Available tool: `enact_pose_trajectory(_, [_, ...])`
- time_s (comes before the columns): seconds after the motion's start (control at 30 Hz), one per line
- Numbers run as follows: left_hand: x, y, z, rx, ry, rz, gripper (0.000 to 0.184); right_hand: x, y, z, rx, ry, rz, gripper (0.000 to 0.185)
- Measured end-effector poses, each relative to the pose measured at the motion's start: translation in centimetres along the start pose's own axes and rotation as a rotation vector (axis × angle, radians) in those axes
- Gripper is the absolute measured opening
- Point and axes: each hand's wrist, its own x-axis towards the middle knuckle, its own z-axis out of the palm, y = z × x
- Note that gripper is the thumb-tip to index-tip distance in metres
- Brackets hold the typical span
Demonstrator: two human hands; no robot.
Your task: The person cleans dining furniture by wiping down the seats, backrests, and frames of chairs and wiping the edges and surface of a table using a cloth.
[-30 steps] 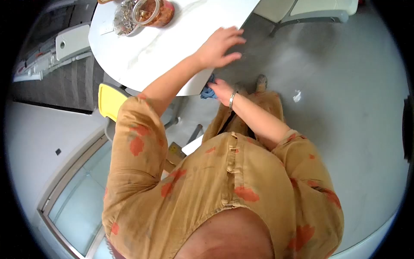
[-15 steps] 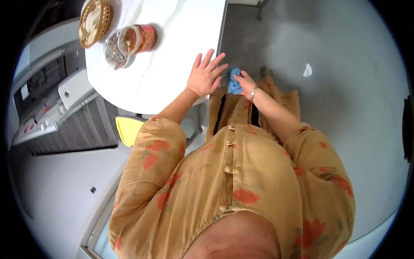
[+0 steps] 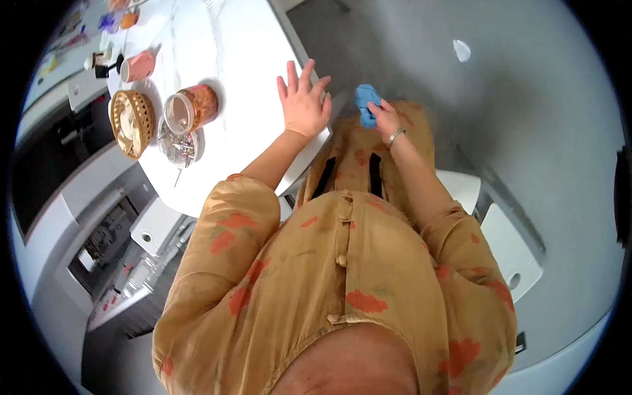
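Observation:
My left hand point(image 3: 304, 105) is spread with its fingers apart, palm down at the right edge of the white marble-patterned table point(image 3: 247, 72). Whether it rests on the surface or hovers just over it, I cannot tell. Beyond that edge, above my lap, my right hand point(image 3: 386, 122) grips a crumpled blue cloth point(image 3: 367, 100), which sticks out past the fingers. A bracelet circles my right wrist. Left of my left hand stands a clear jar with reddish-brown contents point(image 3: 201, 106), beside a round dish of small shiny items point(image 3: 178, 146).
A woven basket point(image 3: 146, 124) with pale contents and a pink cup point(image 3: 139, 66) stand along the table's far left side. White chairs point(image 3: 510, 247) are at my right, and another point(image 3: 158, 224) is at the left. A white scrap point(image 3: 462, 50) lies on the grey floor.
The view has turned, bringing the pink cup and the right-hand chairs into sight. My right hand, still holding the blue cloth, is farther from my left hand, which stays spread at the table edge.

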Motion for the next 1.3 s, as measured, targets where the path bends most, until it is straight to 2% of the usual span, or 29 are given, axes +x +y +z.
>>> enact_pose_trajectory(0.03, [-0.2, 0.2, 0.1, 0.005, -0.009, 0.03, 0.038, 0.7, 1.7, -0.6, -0.042, -0.064, -0.115, 0.042])
enact_pose_trajectory(0.07, [-0.2, 0.2, 0.3, 0.028, 0.001, 0.03, 0.038, -0.6, 1.5, -0.2, -0.102, -0.015, -0.155, 0.044])
enact_pose_trajectory(0.1, [-0.2, 0.2, 0.6, 0.052, 0.008, 0.027, 0.038, -0.2, 2.7, -0.2, -0.076, -0.002, -0.156, 0.044])
enact_pose_trajectory(0.17, [0.5, 1.6, -0.3, 0.103, -0.022, 0.062, 0.042, 1.5, 6.6, -0.5, 0.008, -0.007, -0.307, 0.048])
enact_pose_trajectory(0.23, [1.0, 4.2, -2.2, 0.506, -0.525, 0.061, 0.049, 2.6, 8.9, -0.8, -0.052, 0.036, -0.298, 0.049])
enact_pose_trajectory(0.27, [0.8, 4.8, -1.7, 0.6, -0.671, 0.135, 0.055, 1.9, 8.4, -0.7, -0.045, 0.034, -0.256, 0.048])
enact_pose_trajectory(0.3, [-0.1, 5.1, -1.2, 0.617, -0.677, 0.131, 0.055, 0.8, 7.3, -0.4, -0.04, 0.025, -0.218, 0.047])
enact_pose_trajectory(0.33, [-1.4, 4.9, -0.8, 0.471, -0.595, 0.232, 0.051, -2.0, 4.8, -0.2, -0.085, -0.01, -0.272, 0.042])
enact_pose_trajectory(0.37, [-2.2, 4.7, -0.6, 0.326, -0.514, 0.333, 0.048, -2.1, 5.8, 0.7, 0.034, -0.088, -0.419, 0.039])
enact_pose_trajectory(0.4, [-2.1, 4.6, -0.4, 0.173, -0.348, 0.309, 0.047, -2.0, 6.9, 2.0, 0.157, -0.16, -0.567, 0.036])
enact_pose_trajectory(0.43, [-2.0, 4.2, -0.2, 0.194, -0.364, 0.313, 0.047, -2.5, 7.6, 3.7, 0.395, -0.295, -0.513, 0.034])
enact_pose_trajectory(0.47, [-2.1, 3.7, -0.1, 0.155, -0.322, 0.367, 0.047, -3.9, 7.2, 4.7, 0.436, -0.419, -0.518, 0.035])
enact_pose_trajectory(0.5, [-2.1, 3.5, 0.3, 0.109, -0.276, 0.423, 0.047, -5.0, 7.1, 6.0, 0.316, -0.344, -0.633, 0.035])
enact_pose_trajectory(0.53, [-2.1, 3.7, 0.5, 0.057, -0.255, 0.368, 0.046, -5.1, 7.3, 7.1, 0.191, -0.264, -0.742, 0.035])
enact_pose_trajectory(0.57, [-2.2, 3.5, 0.9, 0.043, -0.246, 0.346, 0.044, -3.9, 8.1, 7.5, 0.205, -0.257, -0.733, 0.035])
enact_pose_trajectory(0.63, [-2.2, 3.4, 1.1, 0.082, -0.267, 0.374, 0.042, -1.1, 9.6, 8.1, 0.042, -0.103, -0.95, 0.036])
enact_pose_trajectory(0.7, [-2.1, 3.6, 1.1, 0.109, -0.295, 0.381, 0.038, 1.7, 10.7, 8.8, 0.048, -0.032, -0.92, 0.039])
enact_pose_trajectory(0.77, [-2.2, 3.4, 1.4, 0.108, -0.308, 0.37, 0.035, 3.7, 12.4, 9.2, -0.074, 0.055, -0.668, 0.043])
enact_pose_trajectory(0.8, [-2.2, 3.4, 1.5, 0.096, -0.309, 0.369, 0.033, 3.6, 13.1, 9.0, -0.097, 0.082, -0.636, 0.043])
enact_pose_trajectory(0.87, [-2.3, 3.5, 1.6, 0.092, -0.274, 0.379, 0.03, 3.1, 10.8, 8.2, -0.097, 0.033, -0.762, 0.047])
enact_pose_trajectory(0.9, [-2.4, 3.4, 1.5, 0.104, -0.294, 0.386, 0.031, 2.7, 10.4, 8.0, -0.118, 0.039, -0.754, 0.047])
enact_pose_trajectory(0.97, [-2.4, 3.2, 1.5, 0.065, -0.27, 0.37, 0.028, 0.7, 9.6, 8.1, 0.019, -0.019, -0.88, 0.046])
enact_pose_trajectory(1.0, [-2.4, 3.1, 1.6, 0.048, -0.271, 0.365, 0.028, -0.4, 9.0, 8.1, 0.002, -0.017, -0.873, 0.046])
enact_pose_trajectory(1.07, [-2.5, 2.9, 1.6, 0.027, -0.227, 0.36, 0.027, -2.1, 7.6, 8.3, 0.053, -0.147, -0.945, 0.043])
enact_pose_trajectory(1.3, [-2.5, 2.9, 1.5, 0.001, -0.248, 0.348, 0.023, 1.7, 9.7, 8.7, -0.138, -0.203, -0.905, 0.042])
